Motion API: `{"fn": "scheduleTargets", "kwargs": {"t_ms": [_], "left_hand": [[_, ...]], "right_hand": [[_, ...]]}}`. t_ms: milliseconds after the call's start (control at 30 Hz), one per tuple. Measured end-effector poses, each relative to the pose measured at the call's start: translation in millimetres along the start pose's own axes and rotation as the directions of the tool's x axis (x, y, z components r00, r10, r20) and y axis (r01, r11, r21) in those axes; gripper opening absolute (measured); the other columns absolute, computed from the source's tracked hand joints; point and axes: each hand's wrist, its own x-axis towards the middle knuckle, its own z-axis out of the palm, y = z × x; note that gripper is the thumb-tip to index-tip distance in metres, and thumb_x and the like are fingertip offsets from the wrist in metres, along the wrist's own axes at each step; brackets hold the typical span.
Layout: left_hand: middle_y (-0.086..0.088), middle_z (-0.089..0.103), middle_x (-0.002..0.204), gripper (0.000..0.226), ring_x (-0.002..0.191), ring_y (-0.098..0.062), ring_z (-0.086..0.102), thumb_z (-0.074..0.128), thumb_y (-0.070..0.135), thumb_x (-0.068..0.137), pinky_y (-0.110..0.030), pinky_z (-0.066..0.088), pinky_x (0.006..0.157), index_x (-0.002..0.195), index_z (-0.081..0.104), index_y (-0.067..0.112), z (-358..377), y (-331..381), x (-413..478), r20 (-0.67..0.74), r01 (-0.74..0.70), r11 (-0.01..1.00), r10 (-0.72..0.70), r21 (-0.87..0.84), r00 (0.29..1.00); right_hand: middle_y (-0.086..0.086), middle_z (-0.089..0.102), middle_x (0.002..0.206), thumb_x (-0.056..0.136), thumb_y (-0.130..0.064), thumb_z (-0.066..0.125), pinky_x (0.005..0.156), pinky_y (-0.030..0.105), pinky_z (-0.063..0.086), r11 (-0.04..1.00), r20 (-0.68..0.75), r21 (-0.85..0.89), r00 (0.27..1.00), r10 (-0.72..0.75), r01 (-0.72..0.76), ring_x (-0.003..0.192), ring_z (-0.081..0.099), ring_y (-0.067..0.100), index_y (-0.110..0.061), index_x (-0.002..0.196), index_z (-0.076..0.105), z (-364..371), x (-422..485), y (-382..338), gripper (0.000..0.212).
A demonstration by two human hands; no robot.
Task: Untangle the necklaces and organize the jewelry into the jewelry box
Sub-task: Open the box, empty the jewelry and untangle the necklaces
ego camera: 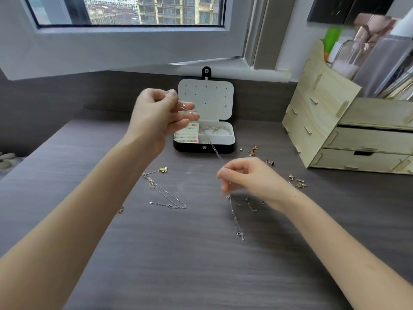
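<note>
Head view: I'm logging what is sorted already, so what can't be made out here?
All in the head view:
The silver chain between left hand and right hand: thin, motion-blurred; one strand or several unclear.
The jewelry box: left compartments' contents too small, partly behind the left hand.
A small piece: half hidden by the left forearm.

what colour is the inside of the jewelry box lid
The lid is white inside, dotted with small holes; head view.
</note>
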Motion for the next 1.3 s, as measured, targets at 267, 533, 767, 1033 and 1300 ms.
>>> {"fn": "scheduleTargets", "kwargs": {"t_ms": [267,533,767,1033,1300], "left_hand": [[-0.010,0.067,0.085,0.022,0.057,-0.014,0.070,0.036,0.014,0.102,-0.014,0.048,0.043,0.086,0.046,0.003,-56,-21,20,-0.191,0.040,0.996,-0.023,0.084,0.981],[-0.013,0.066,0.085,0.008,0.052,-0.015,0.068,0.034,0.011,0.100,-0.015,0.047,0.041,0.098,0.038,0.005,-72,-43,17,-0.245,0.060,0.983,-0.016,0.173,0.969],[-0.014,0.065,0.079,0.018,0.053,-0.020,0.066,0.038,0.009,0.099,-0.025,0.053,0.049,0.084,0.033,0.018,-40,-56,3,-0.076,0.042,0.963,-0.022,0.268,0.997],[-0.001,0.064,0.085,0.014,0.086,-0.023,0.062,0.064,0.013,0.083,-0.031,0.049,0.077,0.076,0.053,0.020,-15,-84,0,0.203,-0.198,0.571,0.057,0.797,0.978],[0.000,0.066,0.089,0.013,0.084,-0.013,0.061,0.061,0.010,0.086,-0.027,0.046,0.076,0.079,0.060,0.021,-1,-91,-33,0.446,-0.352,0.648,0.021,0.675,0.895]], "right_hand": [[-0.001,0.055,0.057,0.092,-0.015,0.057,0.048,0.019,0.041,0.994,0.035,0.074,0.996,0.077,-0.080,0.051,0.050,0.013,-0.007,0.093,0.069,-25,-10,14,0.015],[0.010,0.067,0.070,0.091,0.000,0.055,0.046,0.021,0.042,0.988,0.164,0.051,0.977,0.135,-0.145,0.054,0.055,0.014,-0.002,0.110,0.062,-20,-17,15,0.020],[0.022,0.071,0.090,0.089,0.006,0.054,0.058,0.029,0.055,0.977,0.224,0.147,0.967,0.122,-0.157,0.070,0.068,0.024,0.000,0.113,0.058,-19,-28,11,0.025],[0.020,0.072,0.092,0.090,0.010,0.051,0.068,0.034,0.059,0.979,0.176,0.113,0.973,0.149,-0.170,0.078,0.069,0.029,-0.004,0.124,0.053,-21,-30,12,0.037],[0.018,0.072,0.089,0.090,0.009,0.051,0.069,0.039,0.054,0.987,0.154,0.081,0.980,0.127,-0.141,0.075,0.068,0.027,-0.006,0.119,0.055,-19,-25,11,0.033]]}}
